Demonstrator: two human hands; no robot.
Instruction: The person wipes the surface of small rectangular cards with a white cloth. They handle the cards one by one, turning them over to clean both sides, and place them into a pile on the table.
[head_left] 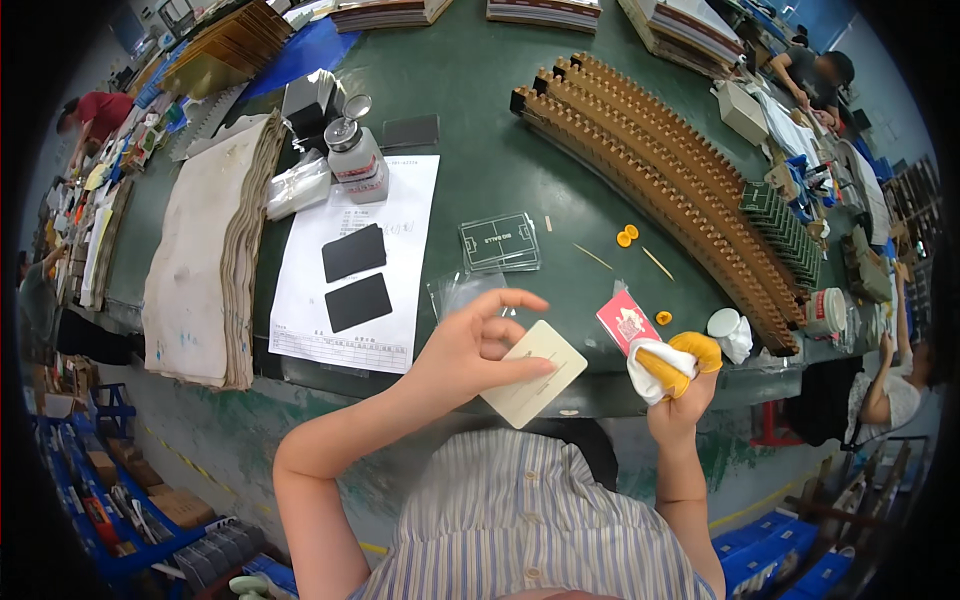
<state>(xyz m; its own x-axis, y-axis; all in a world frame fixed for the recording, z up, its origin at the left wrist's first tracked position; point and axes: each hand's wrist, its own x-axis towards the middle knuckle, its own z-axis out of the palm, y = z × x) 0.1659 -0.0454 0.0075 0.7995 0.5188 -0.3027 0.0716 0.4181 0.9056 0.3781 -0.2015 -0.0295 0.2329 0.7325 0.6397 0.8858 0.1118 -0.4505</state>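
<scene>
My left hand (465, 345) pinches a cream card (545, 392) with rounded corners and faint printing. Its thumb lies flat on the card's face and the index finger is lifted away. In my right hand (685, 395) a white cloth (655, 370) is bunched up, and yellow finger cots (703, 350) cover some of the fingertips. Just beyond that hand lies a pink-red card (627, 318) with a white figure, partly hidden by the cloth. Left of it is a stack of dark green cards (498, 243) with white lines, beside a clear plastic bag (455, 292).
A long notched brown rack (650, 150) holds several green cards (790, 240). Orange finger cots (626, 236) and toothpicks (657, 263) lie nearby. Two black cards (358, 302) rest on a paper sheet (310, 335) with a bottle (357, 160). Thick stained sheets (200, 260) stand left; a white jar (825, 311) right.
</scene>
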